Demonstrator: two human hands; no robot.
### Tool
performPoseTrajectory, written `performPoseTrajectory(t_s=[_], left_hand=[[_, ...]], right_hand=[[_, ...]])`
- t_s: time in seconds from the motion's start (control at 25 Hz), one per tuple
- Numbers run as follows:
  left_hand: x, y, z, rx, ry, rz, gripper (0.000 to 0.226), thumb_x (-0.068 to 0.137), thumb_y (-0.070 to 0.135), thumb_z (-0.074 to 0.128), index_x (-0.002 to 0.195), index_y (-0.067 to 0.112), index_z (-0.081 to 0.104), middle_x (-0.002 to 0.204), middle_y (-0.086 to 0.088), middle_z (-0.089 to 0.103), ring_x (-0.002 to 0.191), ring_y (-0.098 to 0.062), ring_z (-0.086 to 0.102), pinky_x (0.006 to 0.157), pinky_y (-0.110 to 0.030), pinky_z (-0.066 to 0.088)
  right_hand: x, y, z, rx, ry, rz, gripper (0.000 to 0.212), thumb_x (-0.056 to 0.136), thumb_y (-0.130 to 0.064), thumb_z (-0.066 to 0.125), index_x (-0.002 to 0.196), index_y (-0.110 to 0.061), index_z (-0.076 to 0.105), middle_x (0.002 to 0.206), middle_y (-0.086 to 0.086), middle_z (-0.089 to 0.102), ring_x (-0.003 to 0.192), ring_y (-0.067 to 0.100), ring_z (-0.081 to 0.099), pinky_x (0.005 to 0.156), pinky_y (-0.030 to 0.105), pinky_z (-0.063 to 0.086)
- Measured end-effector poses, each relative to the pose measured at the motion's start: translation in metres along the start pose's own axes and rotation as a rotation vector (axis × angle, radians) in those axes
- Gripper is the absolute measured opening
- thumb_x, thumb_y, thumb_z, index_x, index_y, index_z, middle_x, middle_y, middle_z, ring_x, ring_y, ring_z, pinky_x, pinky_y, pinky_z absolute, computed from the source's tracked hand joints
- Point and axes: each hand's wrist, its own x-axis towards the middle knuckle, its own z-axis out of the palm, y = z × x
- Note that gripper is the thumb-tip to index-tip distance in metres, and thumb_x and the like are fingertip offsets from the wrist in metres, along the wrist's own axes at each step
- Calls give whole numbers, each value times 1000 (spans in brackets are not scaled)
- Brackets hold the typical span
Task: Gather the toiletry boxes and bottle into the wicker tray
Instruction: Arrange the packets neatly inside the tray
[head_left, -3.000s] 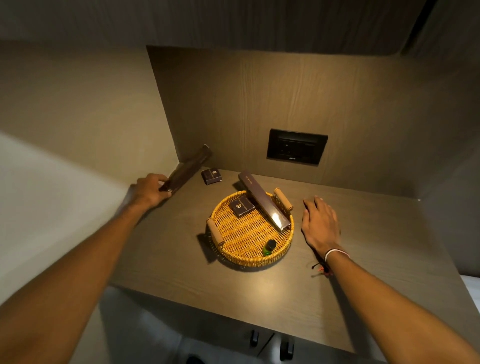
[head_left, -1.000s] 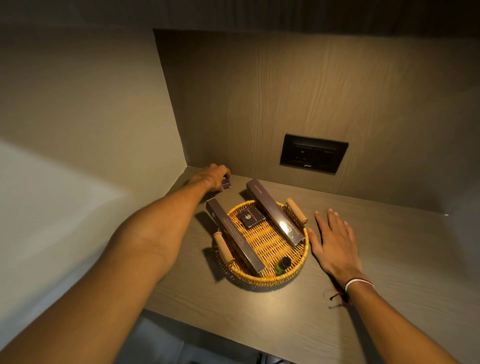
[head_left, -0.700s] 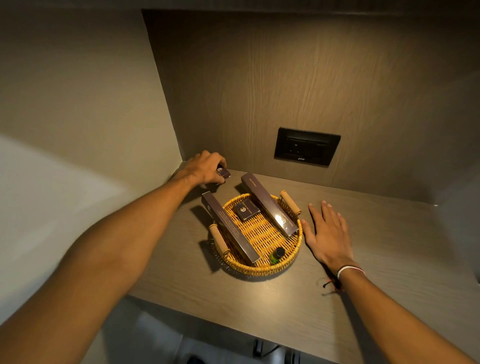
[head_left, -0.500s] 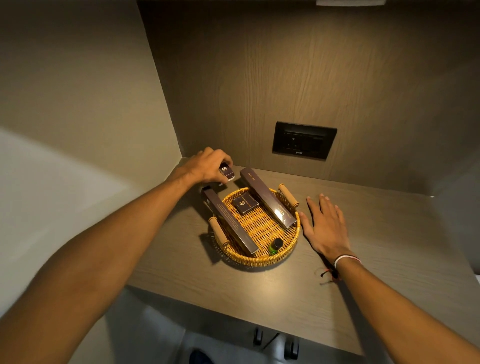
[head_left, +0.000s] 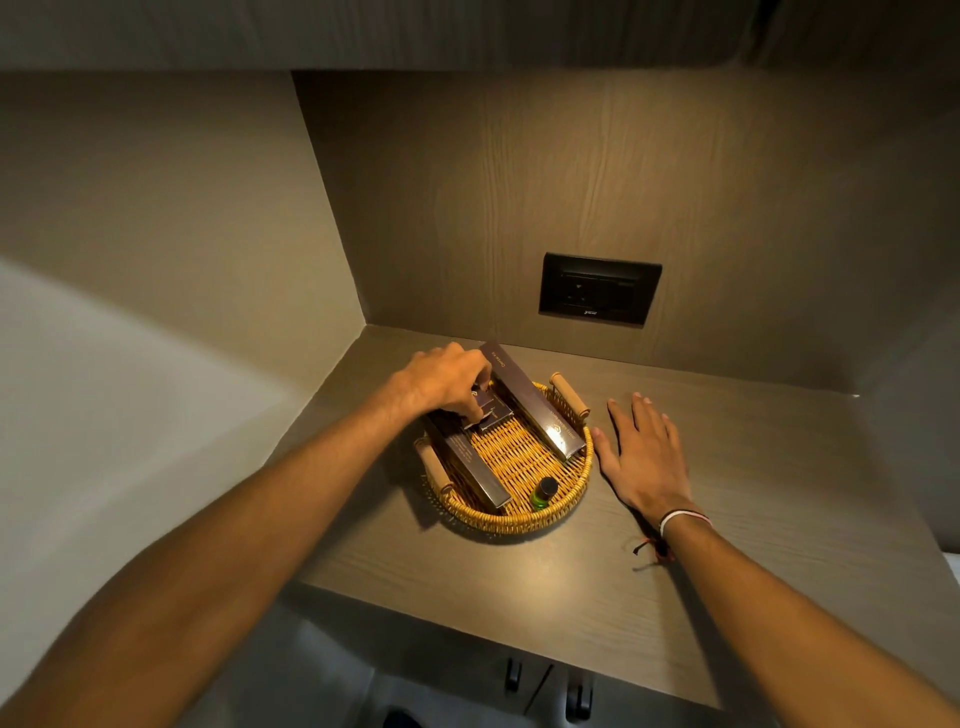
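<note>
Fingers of the left hand (head_left: 447, 382) curl down over a small dark box (head_left: 480, 410), pinching it at the far left of the wicker tray (head_left: 519, 522); I judge this grip is meant to lower it onto the weave between the two long boxes, next to or on top of another small box that the hand mostly hides. The right hand (head_left: 644, 457) lies flat and open on the desk (head_left: 519, 582), its thumb just beside the tray's rim, most likely to keep the light tray from sliding while the other hand works.

One long box (head_left: 470, 465) lies along the tray's left side, and the other long box (head_left: 530, 400) slants across the right side with its far end sticking out over the rim. Both are dark brown with pale print. The little green bottle (head_left: 543, 491), black-capped, lies near the front rim. No toiletry item shows on the desk outside the tray, so the gathering looks nearly finished.
</note>
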Motion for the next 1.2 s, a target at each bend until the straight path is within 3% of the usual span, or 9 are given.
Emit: performPoseTrajectory(t_s=[0.16, 0.36, 0.6, 0.84, 0.96, 1.08, 1.2], left_hand=[[-3, 9, 7, -27, 25, 22, 57, 74, 34, 80, 120, 18, 51, 116, -6, 59, 102, -21, 58, 86, -40, 52], [-5, 25, 24, -33, 26, 86, 45, 72, 38, 81, 99, 20, 50, 105, -2, 57, 86, -14, 54, 68, -27, 45], [-8, 37, 37, -21, 64, 133, 53, 70, 42, 82, 106, 15, 55, 108, -6, 61, 93, -20, 60, 83, -39, 56], [-12, 37, 45, 103, 143, 172, 52, 71, 54, 77, 101, 16, 59, 110, -5, 61, 97, -20, 58, 83, -43, 56], [-19, 29, 40, 50, 225, 178, 49, 74, 58, 72, 101, 18, 63, 109, -2, 60, 97, -16, 57, 80, -36, 53], [-33, 16, 32, -64, 406, 130, 35, 81, 50, 69, 100, 21, 63, 101, 2, 59, 95, -15, 59, 73, -29, 46], [-59, -5, 25, -257, 558, -46, 26, 83, 43, 70, 79, 25, 52, 75, 11, 53, 70, -12, 58, 55, -23, 39]], right_hand=[[0, 0, 0, 7, 3, 0, 66, 102, -58, 24, 157, -22, 30, 167, 12, 22, 156, 28, 17, 126, 48, 16], [2, 1, 1, 4, 12, -2, 66, 101, -58, 24, 156, -22, 32, 167, 12, 24, 156, 27, 18, 126, 48, 16], [1, 1, 0, 0, 25, 1, 66, 101, -58, 26, 155, -23, 33, 166, 11, 25, 155, 27, 19, 125, 48, 18], [2, 2, 1, -7, 10, 0, 65, 101, -57, 27, 156, -23, 32, 167, 11, 24, 155, 27, 19, 126, 48, 17], [3, 1, 0, 9, 16, -2, 65, 101, -57, 28, 155, -23, 34, 166, 11, 26, 155, 27, 21, 125, 48, 18], [1, 0, -2, 23, 15, -8, 63, 100, -57, 31, 153, -23, 38, 164, 11, 30, 153, 28, 25, 123, 48, 22], [9, -7, -15, 98, -33, 78, 57, 101, -57, 33, 133, -19, 60, 144, 16, 54, 136, 34, 48, 110, 49, 39]])
